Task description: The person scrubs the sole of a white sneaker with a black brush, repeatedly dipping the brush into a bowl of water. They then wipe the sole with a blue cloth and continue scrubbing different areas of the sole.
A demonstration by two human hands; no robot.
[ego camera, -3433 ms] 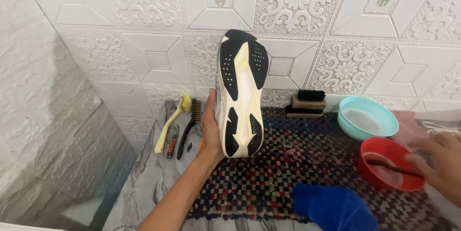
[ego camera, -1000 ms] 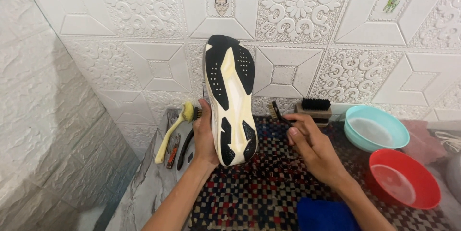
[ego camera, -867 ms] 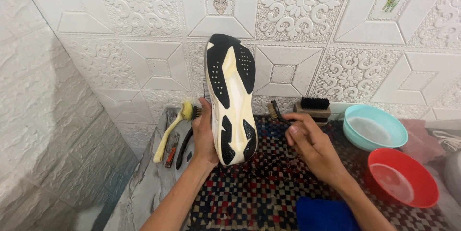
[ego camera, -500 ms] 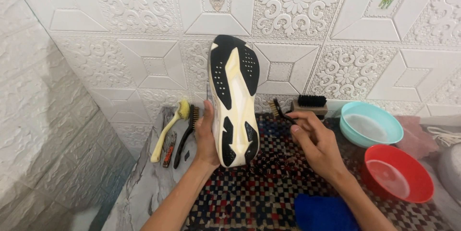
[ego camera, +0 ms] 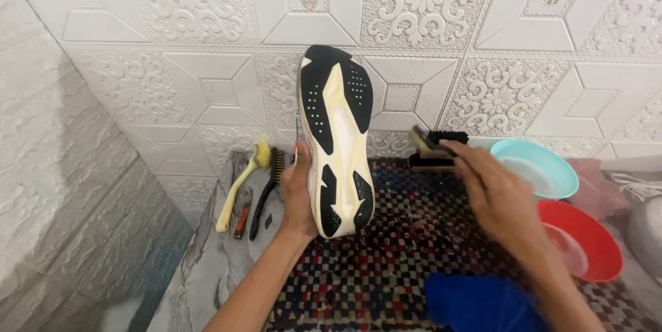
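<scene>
My left hand (ego camera: 298,190) holds a shoe (ego camera: 336,132) upright by its side, toe up, with the cream and black sole facing me. To the right of the shoe, my right hand (ego camera: 498,197) grips a small brush (ego camera: 422,141) whose blurred head points toward the sole, a short gap away. Behind the hand a black-bristled block brush (ego camera: 438,149) rests by the wall.
A checkered woven mat (ego camera: 393,263) covers the counter. A yellow brush (ego camera: 241,184) and a black brush (ego camera: 267,190) lie at the left. A teal bowl (ego camera: 545,166) and a red bowl (ego camera: 586,239) sit at the right, a blue cloth (ego camera: 483,301) in front. White embossed tiles form the wall.
My right hand left the red bowl and came across to the shoe, bringing the small brush up near the sole. The shoe stays held upright.
</scene>
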